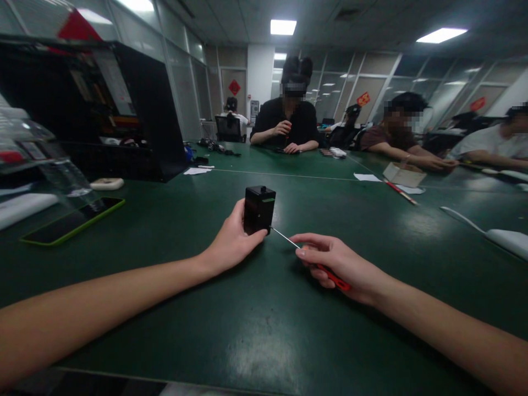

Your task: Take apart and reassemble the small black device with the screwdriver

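A small black box-shaped device (259, 208) with a short knob on top stands upright over the green table (264, 324). Around its left side and lower front is my left hand (233, 239), closed on it with the thumb across the bottom edge. My right hand (330, 258) grips a screwdriver (336, 278) by its red handle, the index finger stretched along it. The thin metal shaft points up and left, its tip at the lower right edge of the device. Whether the tip sits in a screw is too small to tell.
To the left lie a phone with a green edge (74, 220), a clear plastic bottle (66, 165) and a large black open case (152, 115). Paper scraps (367, 177), a red stick (400, 192) and a small basket (404, 174) lie to the right. Several people sit around the table.
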Action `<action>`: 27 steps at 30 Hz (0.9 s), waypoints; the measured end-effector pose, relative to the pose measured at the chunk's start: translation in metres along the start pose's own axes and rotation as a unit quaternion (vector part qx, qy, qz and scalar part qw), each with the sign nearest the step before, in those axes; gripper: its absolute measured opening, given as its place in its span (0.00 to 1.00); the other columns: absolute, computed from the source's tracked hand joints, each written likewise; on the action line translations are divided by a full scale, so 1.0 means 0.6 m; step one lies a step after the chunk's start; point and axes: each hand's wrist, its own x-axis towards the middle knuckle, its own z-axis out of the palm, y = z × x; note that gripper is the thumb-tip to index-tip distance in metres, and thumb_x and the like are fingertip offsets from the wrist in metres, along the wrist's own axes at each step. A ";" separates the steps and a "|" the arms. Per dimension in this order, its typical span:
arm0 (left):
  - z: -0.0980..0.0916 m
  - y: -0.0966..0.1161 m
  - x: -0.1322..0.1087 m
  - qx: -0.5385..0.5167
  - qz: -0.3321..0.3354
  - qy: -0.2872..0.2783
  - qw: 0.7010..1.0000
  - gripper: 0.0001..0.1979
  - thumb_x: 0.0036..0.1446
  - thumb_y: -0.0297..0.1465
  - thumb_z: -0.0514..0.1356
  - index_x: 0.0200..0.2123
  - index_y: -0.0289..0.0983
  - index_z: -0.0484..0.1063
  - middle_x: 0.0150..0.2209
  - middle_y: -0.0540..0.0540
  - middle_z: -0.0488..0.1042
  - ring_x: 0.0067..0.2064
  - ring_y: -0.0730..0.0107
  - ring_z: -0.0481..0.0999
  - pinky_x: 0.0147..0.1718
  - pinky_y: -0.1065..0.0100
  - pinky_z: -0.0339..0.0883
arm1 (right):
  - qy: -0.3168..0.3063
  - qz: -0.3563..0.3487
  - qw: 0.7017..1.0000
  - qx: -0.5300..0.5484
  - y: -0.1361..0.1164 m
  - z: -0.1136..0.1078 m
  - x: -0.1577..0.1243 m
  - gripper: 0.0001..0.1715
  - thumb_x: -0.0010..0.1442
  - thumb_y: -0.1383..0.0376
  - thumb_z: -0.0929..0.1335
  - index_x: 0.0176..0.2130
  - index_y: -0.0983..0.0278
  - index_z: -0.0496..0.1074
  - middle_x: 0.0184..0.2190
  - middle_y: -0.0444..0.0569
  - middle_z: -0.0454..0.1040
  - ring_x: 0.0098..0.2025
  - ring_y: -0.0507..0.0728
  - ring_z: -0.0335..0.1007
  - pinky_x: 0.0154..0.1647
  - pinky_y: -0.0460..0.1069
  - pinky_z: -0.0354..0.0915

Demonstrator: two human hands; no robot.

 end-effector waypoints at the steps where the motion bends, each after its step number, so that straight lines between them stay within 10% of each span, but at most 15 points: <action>1: 0.000 0.001 -0.001 0.000 0.002 0.000 1.000 0.27 0.53 0.28 0.65 0.55 0.38 0.60 0.53 0.40 0.71 0.55 0.58 0.73 0.56 0.56 0.67 | -0.007 0.006 1.000 0.001 0.000 -0.001 0.001 0.21 0.57 0.60 0.74 0.48 0.63 0.72 0.25 0.40 0.65 0.18 0.43 0.53 0.14 0.39 0.50; 27: 0.002 0.007 -0.009 0.035 -0.004 0.009 0.999 0.29 0.55 0.27 0.63 0.59 0.39 0.58 0.54 0.40 0.71 0.53 0.58 0.74 0.53 0.58 0.69 | -0.066 -0.018 0.998 -0.012 0.002 0.005 0.007 0.15 0.64 0.61 0.65 0.47 0.69 0.71 0.29 0.47 0.73 0.20 0.44 0.58 0.19 0.40 0.55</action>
